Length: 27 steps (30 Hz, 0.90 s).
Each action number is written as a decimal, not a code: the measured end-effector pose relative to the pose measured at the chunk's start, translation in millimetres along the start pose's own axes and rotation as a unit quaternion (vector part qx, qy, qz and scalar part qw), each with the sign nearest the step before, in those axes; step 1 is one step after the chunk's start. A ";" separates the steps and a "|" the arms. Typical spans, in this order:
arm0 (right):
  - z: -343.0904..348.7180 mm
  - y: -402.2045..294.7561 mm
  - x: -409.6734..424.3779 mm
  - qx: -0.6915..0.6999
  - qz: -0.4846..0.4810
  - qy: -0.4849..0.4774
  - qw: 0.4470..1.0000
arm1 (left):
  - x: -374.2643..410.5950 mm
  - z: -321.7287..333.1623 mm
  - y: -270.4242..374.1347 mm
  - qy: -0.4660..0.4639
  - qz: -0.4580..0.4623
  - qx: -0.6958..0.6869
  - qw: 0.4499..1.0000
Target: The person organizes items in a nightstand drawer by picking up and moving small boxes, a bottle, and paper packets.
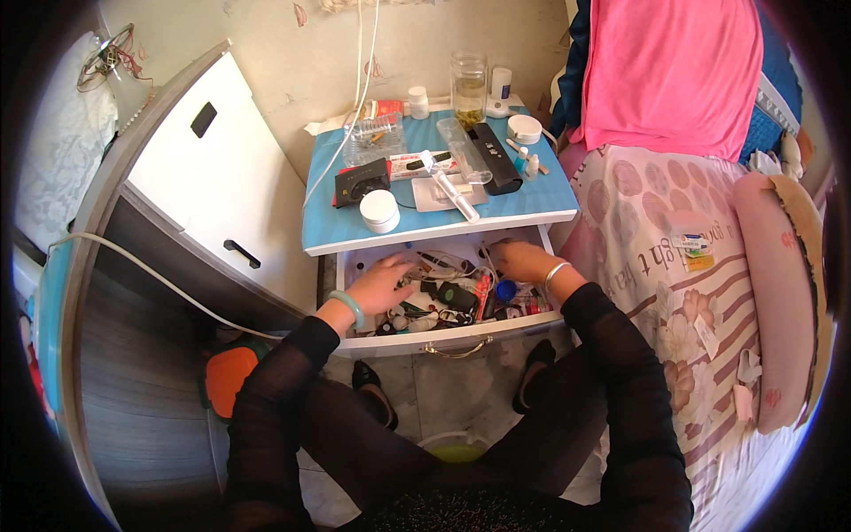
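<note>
Before me an open drawer point(389, 346) of a blue-topped nightstand is full of small items. Inside its left part is my left hand point(380, 286), with a pale green bangle at the wrist; its fingers are spread over the clutter and hold nothing visible. My right hand point(522, 261), with a silver bracelet, reaches into the back right of the drawer beside a white cable point(490, 263); its fingertips are partly hidden, so I cannot tell whether they grip it. Between and below the hands lie a black oval object point(457, 296), a red tube point(482, 292) and a blue cap point(506, 290).
The nightstand top point(525, 211) holds a white jar point(379, 211), a glass jar point(469, 86), a black case point(495, 159) and a clear plastic tray point(375, 139). A bed point(625, 199) stands to the right, a white cabinet point(219, 179) to the left, with an orange-lidded bin point(229, 379) below.
</note>
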State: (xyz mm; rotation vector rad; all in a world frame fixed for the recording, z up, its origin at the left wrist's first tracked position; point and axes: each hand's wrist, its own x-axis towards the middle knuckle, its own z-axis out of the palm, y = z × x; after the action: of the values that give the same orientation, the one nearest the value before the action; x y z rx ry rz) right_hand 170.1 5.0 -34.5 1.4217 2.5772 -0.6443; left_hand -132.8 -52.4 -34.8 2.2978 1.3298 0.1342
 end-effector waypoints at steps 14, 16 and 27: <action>23.5 -12.5 -32.8 0.023 -0.027 0.006 0.999 | -14.8 -7.3 4.5 -0.132 -0.076 0.031 0.988; 15.6 -9.2 -36.0 0.127 -0.002 -0.014 0.992 | -21.0 -10.8 3.8 -0.085 -0.075 -0.003 0.994; 11.9 1.5 -26.9 0.424 -0.024 -0.007 0.905 | 6.1 5.7 47.4 0.000 0.054 -0.112 0.992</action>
State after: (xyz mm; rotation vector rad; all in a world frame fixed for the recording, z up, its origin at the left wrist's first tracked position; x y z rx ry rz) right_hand 185.0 -20.2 -37.3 1.4936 2.3968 -1.9374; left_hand -90.3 -68.9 -19.4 2.1781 1.1282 0.3041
